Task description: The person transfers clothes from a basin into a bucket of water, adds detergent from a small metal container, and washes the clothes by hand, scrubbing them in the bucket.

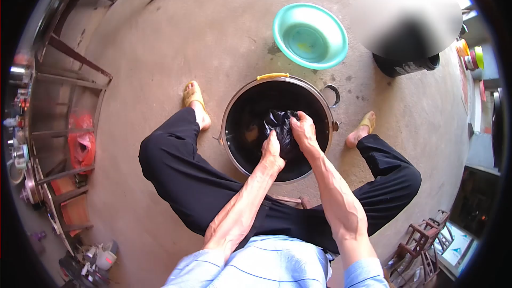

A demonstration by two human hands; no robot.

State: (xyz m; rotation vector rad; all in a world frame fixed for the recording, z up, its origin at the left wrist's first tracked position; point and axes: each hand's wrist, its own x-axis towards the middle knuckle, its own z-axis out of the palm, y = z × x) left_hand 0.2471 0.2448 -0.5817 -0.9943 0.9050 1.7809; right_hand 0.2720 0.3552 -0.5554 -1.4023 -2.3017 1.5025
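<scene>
Both hands are over a round metal-rimmed bucket (230, 156) standing between my feet. A bunched, shiny black material (281, 127), wet cloth or thin plastic, I cannot tell which, is gripped between them inside the rim. My left hand (272, 150) is closed on its lower left side, thumb up. On the upper right side, my right hand (304, 130) has its fingers curled round the same material. The bucket's inside is dark, and its contents are hard to make out. A yellow handle grip (272, 76) rests against the far rim.
A light green basin (310, 36) sits on the concrete floor beyond the bucket. Further right is a black bucket (402, 65), partly blurred. Wooden stands with a red bag (81, 146) line the left. Small wooden chairs (421, 242) stand at the lower right.
</scene>
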